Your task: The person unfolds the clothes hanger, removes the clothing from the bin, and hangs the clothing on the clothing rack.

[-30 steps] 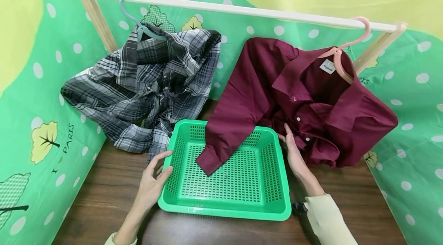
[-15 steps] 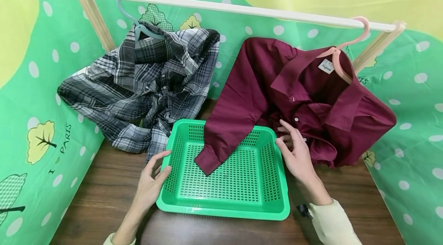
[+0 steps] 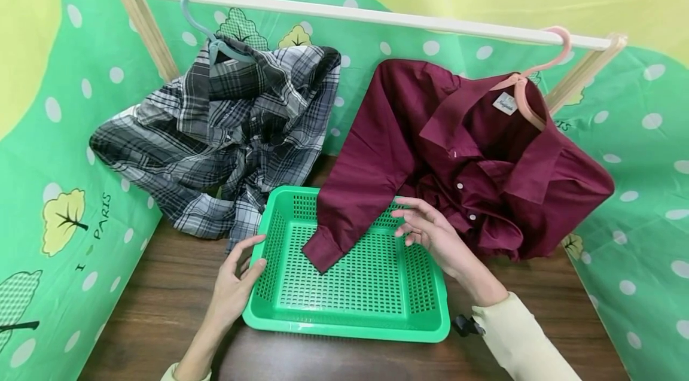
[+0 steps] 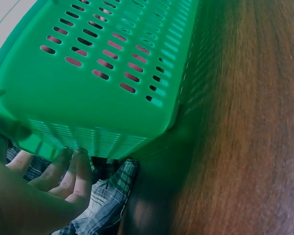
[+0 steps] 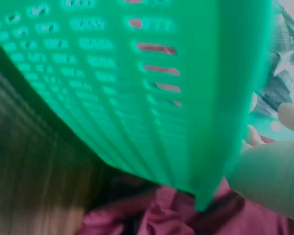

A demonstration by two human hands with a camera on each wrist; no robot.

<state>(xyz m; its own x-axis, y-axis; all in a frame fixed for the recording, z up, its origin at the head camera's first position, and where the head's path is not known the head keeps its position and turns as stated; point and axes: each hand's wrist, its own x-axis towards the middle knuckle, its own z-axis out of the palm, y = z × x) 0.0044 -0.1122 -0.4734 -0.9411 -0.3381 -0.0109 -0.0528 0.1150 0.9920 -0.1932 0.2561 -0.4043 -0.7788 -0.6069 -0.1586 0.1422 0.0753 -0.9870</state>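
Observation:
A green plastic basket (image 3: 344, 328) sits on the wooden table, its walls and floor full of slots. My left hand (image 3: 235, 285) is at its left rim with fingertips and thumb tip against the edge; in the left wrist view the fingers (image 4: 82, 174) bend up to the outer wall. My right hand (image 3: 433, 237) hovers over the back right corner of the basket, fingers loosely bent and nothing in them. One sleeve of a maroon shirt (image 3: 371, 148) hangs into the basket, its cuff (image 3: 324, 249) over the slotted floor. The shirt is on a pink hanger (image 3: 554, 58).
A white rail (image 3: 377, 15) on wooden posts crosses the back. A grey plaid shirt (image 3: 215, 118) hangs on a blue hanger (image 3: 192, 13) at the left, its hem near the basket. Printed green cloth (image 3: 635, 201) walls the sides and back.
My right hand has lifted from beside the basket's right wall, near the maroon shirt front, and moved left over the basket's corner. The left hand, basket and shirts stay about where they were.

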